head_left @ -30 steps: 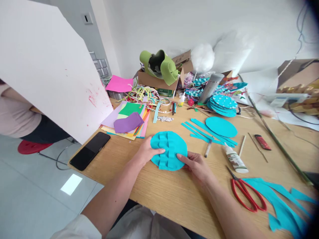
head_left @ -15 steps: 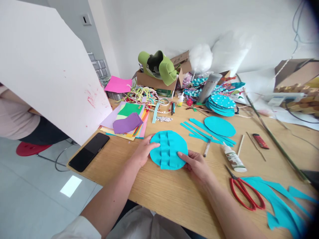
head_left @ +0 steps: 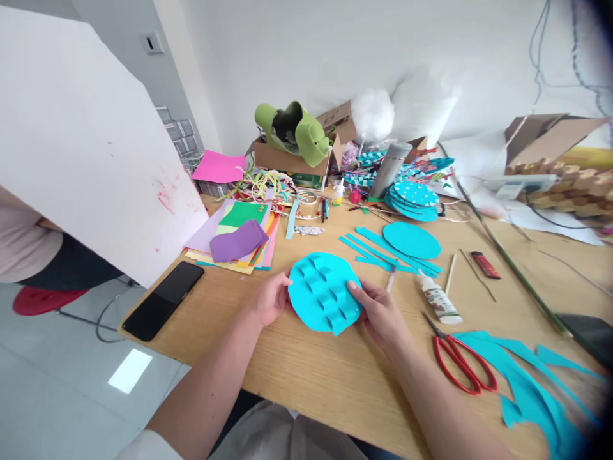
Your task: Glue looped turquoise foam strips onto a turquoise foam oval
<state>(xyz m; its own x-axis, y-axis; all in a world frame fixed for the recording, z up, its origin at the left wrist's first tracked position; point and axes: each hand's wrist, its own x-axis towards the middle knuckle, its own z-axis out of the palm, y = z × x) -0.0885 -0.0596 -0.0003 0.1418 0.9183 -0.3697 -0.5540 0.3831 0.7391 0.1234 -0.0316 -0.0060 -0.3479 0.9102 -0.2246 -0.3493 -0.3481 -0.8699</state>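
Between my two hands is a round blue paper disc (head_left: 311, 297) with two rows of raised, looped paper strips on its face. My left hand (head_left: 272, 299) pinches its left edge. On the right edge, my right hand (head_left: 380, 313) grips it, thumb on top and fingers underneath. Past my right hand lie a pen (head_left: 391, 278), a white glue bottle (head_left: 439, 299) and red-handled scissors (head_left: 462, 358). Farther back are several blue paper strips (head_left: 371, 252) and a plain blue disc (head_left: 412, 240).
A black phone (head_left: 163, 300) lies at the table's left edge, near a stack of coloured paper (head_left: 239, 236). Blue paper scraps (head_left: 522, 370) cover the right front. A steel flask (head_left: 390, 169) and patterned discs (head_left: 414, 199) stand behind. A person (head_left: 33, 246) is partly hidden by a white board (head_left: 90, 147).
The looped disc has been turned in my hands, so its rows now slant down to the right. My left thumb has moved from its face to the edge. The view has shifted slightly.
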